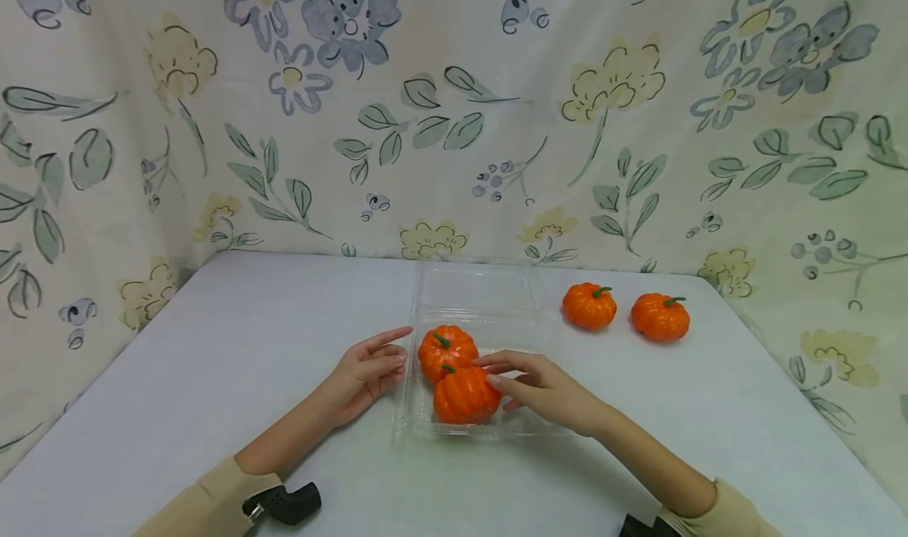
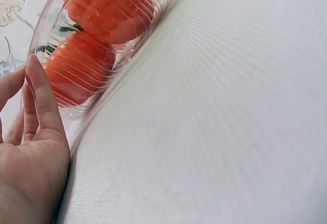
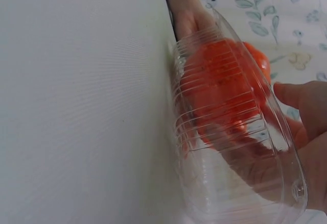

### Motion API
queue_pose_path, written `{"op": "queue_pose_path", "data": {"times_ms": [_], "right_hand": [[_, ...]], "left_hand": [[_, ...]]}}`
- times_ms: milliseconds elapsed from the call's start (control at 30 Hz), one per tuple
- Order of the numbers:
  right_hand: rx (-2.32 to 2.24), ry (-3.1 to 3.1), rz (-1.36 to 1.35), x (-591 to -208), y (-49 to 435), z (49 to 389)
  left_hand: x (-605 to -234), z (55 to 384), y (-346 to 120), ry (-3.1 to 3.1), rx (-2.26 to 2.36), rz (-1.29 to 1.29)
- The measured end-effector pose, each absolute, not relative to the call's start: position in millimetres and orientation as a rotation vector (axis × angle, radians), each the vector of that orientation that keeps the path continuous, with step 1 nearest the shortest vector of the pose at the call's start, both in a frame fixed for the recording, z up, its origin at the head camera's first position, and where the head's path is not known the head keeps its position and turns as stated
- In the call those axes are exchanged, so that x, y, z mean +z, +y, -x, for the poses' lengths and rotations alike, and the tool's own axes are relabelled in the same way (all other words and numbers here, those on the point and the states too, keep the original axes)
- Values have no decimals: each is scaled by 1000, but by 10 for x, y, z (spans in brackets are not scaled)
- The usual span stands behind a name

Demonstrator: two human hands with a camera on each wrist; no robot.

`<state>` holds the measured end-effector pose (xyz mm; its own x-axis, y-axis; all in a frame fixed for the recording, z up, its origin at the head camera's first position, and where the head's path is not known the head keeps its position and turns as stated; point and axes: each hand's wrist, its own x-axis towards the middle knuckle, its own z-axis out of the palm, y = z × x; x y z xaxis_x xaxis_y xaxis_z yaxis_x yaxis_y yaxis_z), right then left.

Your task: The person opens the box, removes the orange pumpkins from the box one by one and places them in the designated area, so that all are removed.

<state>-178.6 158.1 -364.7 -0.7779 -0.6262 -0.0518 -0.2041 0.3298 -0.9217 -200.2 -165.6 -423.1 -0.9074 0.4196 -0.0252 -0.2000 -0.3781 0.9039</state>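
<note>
While left hand (image 1: pixel 365 381) and right hand (image 1: pixel 546 389) seem loosely spread, ribbed orange pumpkins (image 1: pixel 465 398) gleam.

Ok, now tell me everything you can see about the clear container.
The clear container looks like thin plastic, with ribbed walls and a rim. It sits upright on the white table, its lid folded open on the far side. Two orange pumpkins rest inside, toward its left. The left hand is at its left edge, though contact is hard to confirm; the right hand reaches over its right part.
</note>
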Motion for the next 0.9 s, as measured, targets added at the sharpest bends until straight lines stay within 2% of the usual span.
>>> {"op": "queue_pose_path", "data": {"times_ms": [900], "right_hand": [[-1387, 2076, 494, -3576, 1434, 1910]], "left_hand": [[-4258, 2010, -1662, 1490, 2321, -268]]}}
